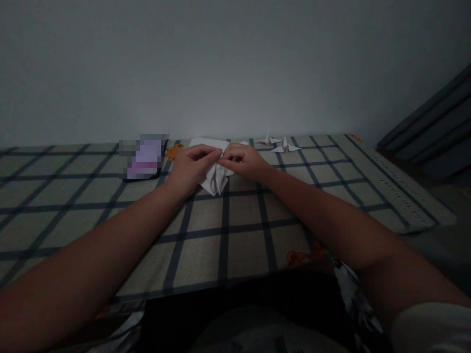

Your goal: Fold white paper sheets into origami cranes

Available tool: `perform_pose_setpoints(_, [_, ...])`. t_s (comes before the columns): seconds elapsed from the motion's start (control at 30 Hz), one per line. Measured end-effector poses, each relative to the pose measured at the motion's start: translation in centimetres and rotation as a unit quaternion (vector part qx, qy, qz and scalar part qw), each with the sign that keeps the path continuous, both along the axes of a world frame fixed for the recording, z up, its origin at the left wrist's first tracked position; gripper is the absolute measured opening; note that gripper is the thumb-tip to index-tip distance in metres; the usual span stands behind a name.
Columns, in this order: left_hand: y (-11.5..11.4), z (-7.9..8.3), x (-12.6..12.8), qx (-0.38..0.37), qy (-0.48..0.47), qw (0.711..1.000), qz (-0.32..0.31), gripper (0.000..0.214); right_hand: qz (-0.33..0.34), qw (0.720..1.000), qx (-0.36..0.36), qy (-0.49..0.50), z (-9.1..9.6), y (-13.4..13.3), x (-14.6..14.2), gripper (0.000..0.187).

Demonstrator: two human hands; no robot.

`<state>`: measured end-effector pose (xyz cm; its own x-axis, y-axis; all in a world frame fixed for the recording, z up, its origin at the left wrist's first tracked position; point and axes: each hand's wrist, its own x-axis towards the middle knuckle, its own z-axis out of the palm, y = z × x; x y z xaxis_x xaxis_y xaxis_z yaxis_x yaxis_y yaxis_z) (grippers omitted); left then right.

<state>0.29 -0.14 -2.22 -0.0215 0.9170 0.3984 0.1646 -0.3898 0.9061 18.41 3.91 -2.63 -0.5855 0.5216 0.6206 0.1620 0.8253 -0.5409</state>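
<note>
Between my two hands is a piece of folded white paper (217,179), creased into a narrow, pointed form. My left hand (191,164) pinches its upper part from the left, thumb and fingertips together. From the right, my right hand (243,159) pinches the same paper, its fingertips almost touching those of the left. The fingers cover the top of the folds. Behind my left hand lies a flat white sheet (208,143), partly hidden. Two folded paper cranes, a nearer crane (286,146) and a farther crane (268,140), stand to the right of my hands.
A phone (145,157) with a blurred, purplish screen lies at the left. The checked cloth (243,235) covers the surface, which meets a plain wall (235,63) at the back. A dark, pleated curtain (437,117) hangs at the far right.
</note>
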Motion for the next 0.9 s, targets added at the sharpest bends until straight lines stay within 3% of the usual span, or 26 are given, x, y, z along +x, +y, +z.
perform_pose_setpoints(0.3, [0.2,-0.4,-0.2,0.001,0.005,1.000,-0.014,0.030,-0.027,0.999,-0.034,0.009,0.1,0.0,0.0,0.033])
perform_pose_setpoints(0.9, [-0.6,0.8,-0.1,0.078,0.099,0.991,0.043,0.013,-0.021,1.000,-0.001,-0.017,0.0,-0.1,-0.1,0.033])
